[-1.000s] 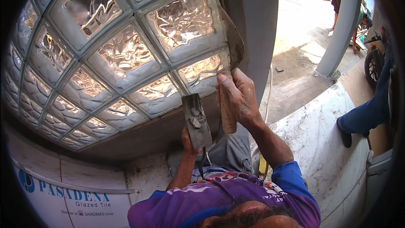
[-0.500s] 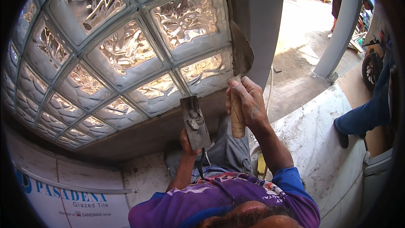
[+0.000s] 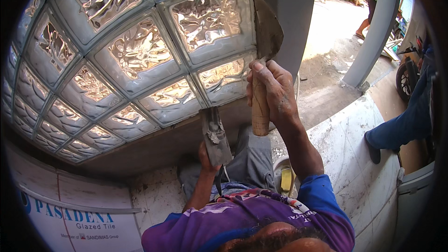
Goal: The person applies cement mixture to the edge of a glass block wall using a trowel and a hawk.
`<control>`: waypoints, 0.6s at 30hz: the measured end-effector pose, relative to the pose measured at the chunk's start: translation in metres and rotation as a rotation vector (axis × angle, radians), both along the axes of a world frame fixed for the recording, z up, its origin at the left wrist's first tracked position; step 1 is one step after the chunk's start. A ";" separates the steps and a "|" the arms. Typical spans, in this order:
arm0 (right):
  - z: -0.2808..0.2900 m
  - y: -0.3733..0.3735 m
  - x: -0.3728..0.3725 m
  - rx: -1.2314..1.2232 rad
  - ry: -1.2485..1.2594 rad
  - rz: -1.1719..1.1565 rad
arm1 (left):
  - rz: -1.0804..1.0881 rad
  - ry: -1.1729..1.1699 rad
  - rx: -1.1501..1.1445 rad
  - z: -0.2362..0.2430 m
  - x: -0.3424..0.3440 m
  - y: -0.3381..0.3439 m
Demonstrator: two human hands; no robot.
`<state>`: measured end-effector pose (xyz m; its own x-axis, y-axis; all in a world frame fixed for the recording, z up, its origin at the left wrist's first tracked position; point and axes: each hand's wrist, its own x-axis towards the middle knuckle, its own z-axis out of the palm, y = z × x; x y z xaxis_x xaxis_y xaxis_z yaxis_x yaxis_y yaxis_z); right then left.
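Note:
My right hand is closed round the wooden handle of a trowel. The trowel's grey, mortar-smeared blade points away from me and lies along the right edge of the glass block wall, beside the grey upright. Lower and to the left, my left hand grips the near end of a narrow, dark rectangular board from beneath. A small lump of grey mortar sits on the board, whose far end is near the bottom row of blocks.
A grey post stands at the right, with a person's leg in blue trousers nearer. By my knee is a bucket with something yellow. A white printed panel is at lower left. Another person is beyond the post.
My right hand and the trowel have slid farther up along the wall's edge. My left hand with the board has hardly moved. The far person's leg has shifted left.

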<state>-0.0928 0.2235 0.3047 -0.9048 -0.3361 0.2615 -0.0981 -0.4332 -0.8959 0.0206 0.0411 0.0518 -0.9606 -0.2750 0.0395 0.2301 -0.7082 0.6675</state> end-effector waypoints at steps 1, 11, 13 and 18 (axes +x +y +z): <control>-0.006 0.000 0.002 -0.014 -0.024 0.016 | -0.034 -0.009 0.144 0.001 0.002 0.000; -0.041 0.020 0.024 0.065 -0.152 0.049 | 0.069 0.013 -0.257 -0.003 0.004 0.006; -0.031 0.020 0.022 0.065 -0.090 0.032 | 0.160 -0.052 -0.373 -0.002 0.003 0.011; -0.010 0.015 0.004 0.075 0.004 0.025 | 0.123 -0.081 -0.282 0.006 0.004 0.015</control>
